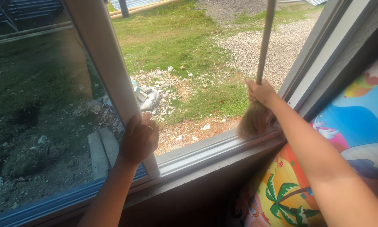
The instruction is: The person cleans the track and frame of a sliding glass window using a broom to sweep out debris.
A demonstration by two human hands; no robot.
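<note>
My left hand (139, 138) grips the white frame of the sliding window sash (100, 54) near its lower end. My right hand (261, 91) is closed around a broom (265, 38) just above its straw head. The long grey handle runs up out of the frame. The tan bristles (254, 120) rest on the window track (214, 149) at the right end of the sill, next to the right window frame.
A colourful cartoon-print curtain (357, 126) hangs at the right, under my right arm. The tinted glass pane (33, 113) fills the left. Outside the opening lie grass, gravel, rubble and concrete blocks (102, 151). A dark sill ledge (189, 189) runs below.
</note>
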